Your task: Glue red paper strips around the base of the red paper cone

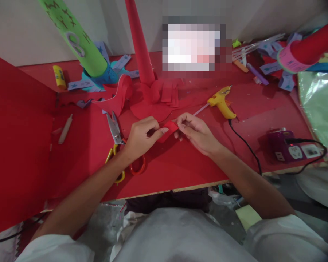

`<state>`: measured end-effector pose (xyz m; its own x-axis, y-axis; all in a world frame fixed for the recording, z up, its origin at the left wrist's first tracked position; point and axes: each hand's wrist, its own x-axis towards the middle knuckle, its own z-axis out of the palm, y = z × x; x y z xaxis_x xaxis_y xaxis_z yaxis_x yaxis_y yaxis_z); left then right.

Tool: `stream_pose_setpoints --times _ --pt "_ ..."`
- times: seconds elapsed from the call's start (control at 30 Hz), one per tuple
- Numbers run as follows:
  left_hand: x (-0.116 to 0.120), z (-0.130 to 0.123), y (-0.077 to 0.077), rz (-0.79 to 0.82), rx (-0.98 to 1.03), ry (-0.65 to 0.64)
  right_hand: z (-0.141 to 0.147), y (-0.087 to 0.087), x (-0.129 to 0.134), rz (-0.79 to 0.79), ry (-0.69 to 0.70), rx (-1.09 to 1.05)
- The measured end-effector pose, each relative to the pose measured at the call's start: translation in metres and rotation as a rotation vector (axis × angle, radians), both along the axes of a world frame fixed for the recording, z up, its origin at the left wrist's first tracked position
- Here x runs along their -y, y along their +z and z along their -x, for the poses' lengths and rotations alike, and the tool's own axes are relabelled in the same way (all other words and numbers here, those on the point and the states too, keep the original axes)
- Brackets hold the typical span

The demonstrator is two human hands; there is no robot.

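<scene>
Between my two hands is a small red paper strip (168, 131), held above the red table near its front edge. My left hand (145, 134) pinches its left end between thumb and fingers. The thumb and fingertips of my right hand (194, 131) grip the other end. Just beyond lies a round red paper base (147, 109) with a tall red paper cone (142, 47) standing on it. Several red paper strips (170, 95) rest beside the cone. Scissors with yellow handles (115, 136) lie left of my left hand, and a red scissor handle (138, 165) shows below my wrist.
A yellow glue gun (222, 102) lies to the right, its cord running past the table edge. A purple power adapter (284, 147) sits near the right front. At the back left stands a green paper tube (76, 40); a yellow glue stick (59, 77) is beside it.
</scene>
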<state>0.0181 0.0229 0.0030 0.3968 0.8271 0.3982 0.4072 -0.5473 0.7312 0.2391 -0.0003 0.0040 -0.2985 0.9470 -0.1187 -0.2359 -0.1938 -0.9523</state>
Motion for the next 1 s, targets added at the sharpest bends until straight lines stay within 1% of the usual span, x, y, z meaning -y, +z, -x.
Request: stream_pose_setpoints --times 0.23,0.53,0.73,0.83,0.9,1.0 --pt "0.0003 -0.0006 0.0 -0.021 -0.01 -0.002 -0.0003 -0.0004 0.0006 -0.011 0.014 -0.021" --pt "0.0021 -0.0005 0.0033 -0.022 -0.042 -0.003 -0.0007 -0.0005 0.0014 -0.02 0.04 0.006" --pt "0.0053 -0.0004 0.0031 -0.02 -0.053 0.095 -0.0015 -0.0014 0.0016 -0.034 0.049 -0.013" --pt "0.0055 -0.0004 0.0033 -0.063 -0.053 0.04 -0.0018 -0.0023 0.0014 -0.038 0.056 -0.002" --pt "0.0048 -0.0005 0.0036 -0.062 -0.04 0.005 -0.0015 -0.0025 0.0011 -0.034 0.045 0.012" --pt "0.0037 -0.0013 0.0035 0.009 0.041 0.032 0.0005 -0.0019 0.0011 -0.075 0.014 0.055"
